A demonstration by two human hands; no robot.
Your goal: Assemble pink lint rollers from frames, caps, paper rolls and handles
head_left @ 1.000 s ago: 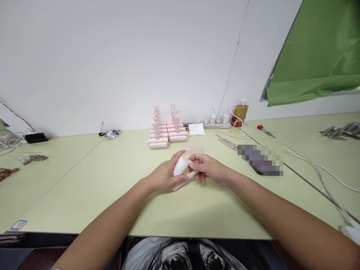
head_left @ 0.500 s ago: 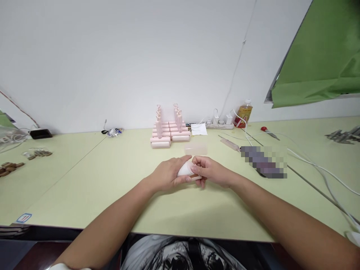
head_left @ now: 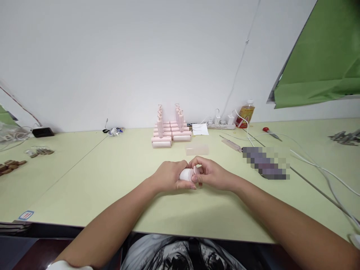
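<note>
A white roll (head_left: 186, 174) lies in my left hand (head_left: 168, 176), whose fingers wrap around it. At the roll's right end, my right hand (head_left: 211, 173) pinches a small pale pink round piece (head_left: 196, 170) between thumb and fingers. Just beyond my hands a translucent pale pink cover (head_left: 197, 150) lies on the table (head_left: 112, 168). Behind it to the left stand several pink lint rollers (head_left: 161, 139) in two rows, some with upright handles.
A power strip (head_left: 221, 125), white paper (head_left: 200, 129) and bottle (head_left: 245, 114) are by the wall. To the right lie a red-handled screwdriver (head_left: 272, 134), a blurred-out object (head_left: 264, 163) and white cables. Brown pieces (head_left: 11, 166) lie far left.
The pink round piece now stands tilted off the roll's end in my right fingers. The roll has turned closer to level. The whole view has shifted slightly.
</note>
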